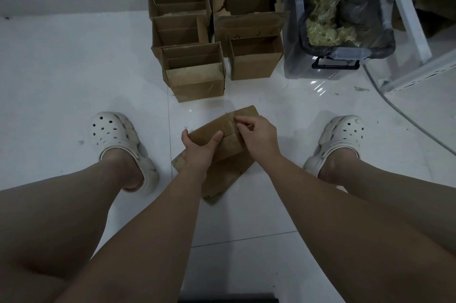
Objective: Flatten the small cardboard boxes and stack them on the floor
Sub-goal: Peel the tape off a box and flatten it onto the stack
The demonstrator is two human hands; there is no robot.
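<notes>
The left hand (197, 152) grips the near end of a small cardboard box (232, 142), thumb curled over its top face and fingers wrapped round the edge. The right hand (256, 135) pinches at the seam on the box's upper side, fingertips together. The box is held between two white clogs (118, 135), just above a flattened piece of cardboard (222, 179) lying on the white tiled floor (74, 80). Farther out stand rows of open boxes (195, 73), beside a clear plastic bin (325, 69).
</notes>
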